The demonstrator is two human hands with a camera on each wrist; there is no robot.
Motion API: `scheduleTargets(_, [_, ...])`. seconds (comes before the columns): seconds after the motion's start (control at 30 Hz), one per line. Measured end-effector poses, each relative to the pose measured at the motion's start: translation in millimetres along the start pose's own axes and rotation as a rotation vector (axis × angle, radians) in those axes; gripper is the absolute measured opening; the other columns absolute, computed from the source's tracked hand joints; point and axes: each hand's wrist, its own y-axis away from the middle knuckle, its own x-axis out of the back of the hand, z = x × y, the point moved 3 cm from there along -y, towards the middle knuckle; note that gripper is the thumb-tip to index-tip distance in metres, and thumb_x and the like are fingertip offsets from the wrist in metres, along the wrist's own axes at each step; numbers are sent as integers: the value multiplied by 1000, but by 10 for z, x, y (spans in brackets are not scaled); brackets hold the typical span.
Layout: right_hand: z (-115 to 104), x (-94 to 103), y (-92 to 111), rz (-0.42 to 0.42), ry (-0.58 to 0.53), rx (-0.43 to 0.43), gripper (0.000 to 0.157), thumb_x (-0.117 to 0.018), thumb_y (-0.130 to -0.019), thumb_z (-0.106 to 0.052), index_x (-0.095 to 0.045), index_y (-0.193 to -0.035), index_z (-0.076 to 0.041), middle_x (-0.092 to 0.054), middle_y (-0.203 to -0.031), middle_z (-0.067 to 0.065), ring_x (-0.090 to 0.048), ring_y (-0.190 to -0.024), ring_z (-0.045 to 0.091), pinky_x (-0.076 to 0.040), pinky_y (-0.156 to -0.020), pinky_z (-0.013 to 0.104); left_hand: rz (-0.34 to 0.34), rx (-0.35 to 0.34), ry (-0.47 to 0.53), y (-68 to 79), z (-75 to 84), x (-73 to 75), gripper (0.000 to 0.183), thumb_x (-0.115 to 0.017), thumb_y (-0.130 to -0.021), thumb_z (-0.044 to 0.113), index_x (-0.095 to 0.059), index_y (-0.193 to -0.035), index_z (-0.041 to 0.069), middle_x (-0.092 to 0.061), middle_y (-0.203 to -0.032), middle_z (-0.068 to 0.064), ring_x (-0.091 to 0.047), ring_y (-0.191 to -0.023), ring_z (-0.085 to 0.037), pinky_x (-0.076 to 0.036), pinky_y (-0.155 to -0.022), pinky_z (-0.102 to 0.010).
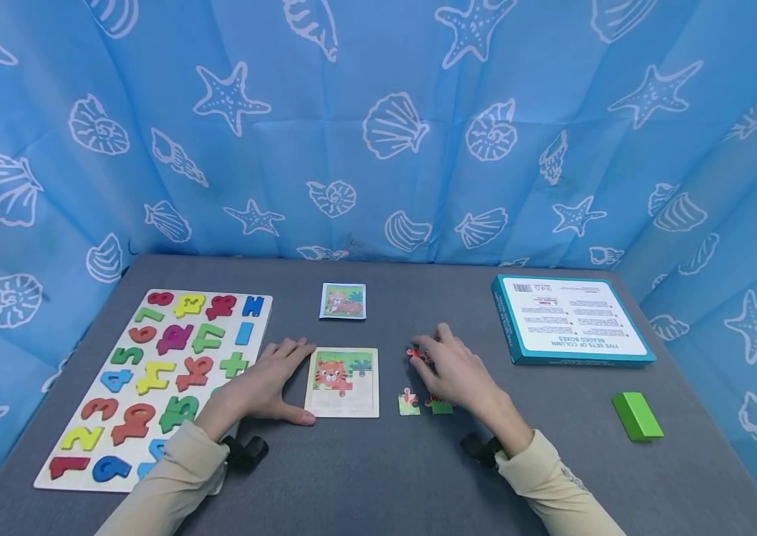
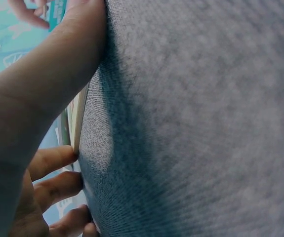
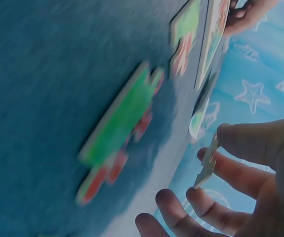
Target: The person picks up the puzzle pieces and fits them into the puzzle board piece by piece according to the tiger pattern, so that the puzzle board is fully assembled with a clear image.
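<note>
A small square wooden puzzle tray lies at the middle of the table, with a tiger face and some greenery fitted along its upper part and bare wood below. My left hand rests at the tray's left side, thumb near the lower corner and fingertips touching the edge. Thumb and fingers of my right hand pinch a jigsaw piece, held above the table. Below that hand lie two loose pieces, a green-and-red one and a pale green one with red.
A number board with colourful raised digits stands left, partly under my left forearm. Behind the tray lies a small tiger picture card. At the right are a teal-edged box and a green block. A blue curtain hangs behind.
</note>
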Motion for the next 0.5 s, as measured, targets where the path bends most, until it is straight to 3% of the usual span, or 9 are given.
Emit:
scheduleTargets(0.2, [-204,-68,-68,-10,3,18,35,-68,-99,-29,-69,-130,-12,-61,-113,12,-53,-80,18,-44,-58,29,1,4,0,3,4,-2,117,-84,-72,65,-30,-161,11,-29,-167,-22,-26,-152,-50,-32,-115,-71])
scheduleTargets(0.5, [-509,-193,-130,-26,8,115,33,-70,-97,-29,-72,-127,-14,-62,-103,8,-47,-75,16,-37,-56,28,9,-8,0,-1,-8,-6,117,-84,-72,65,-30,-161,11,-29,-167,-22,-26,-152,-50,-32,-115,-71])
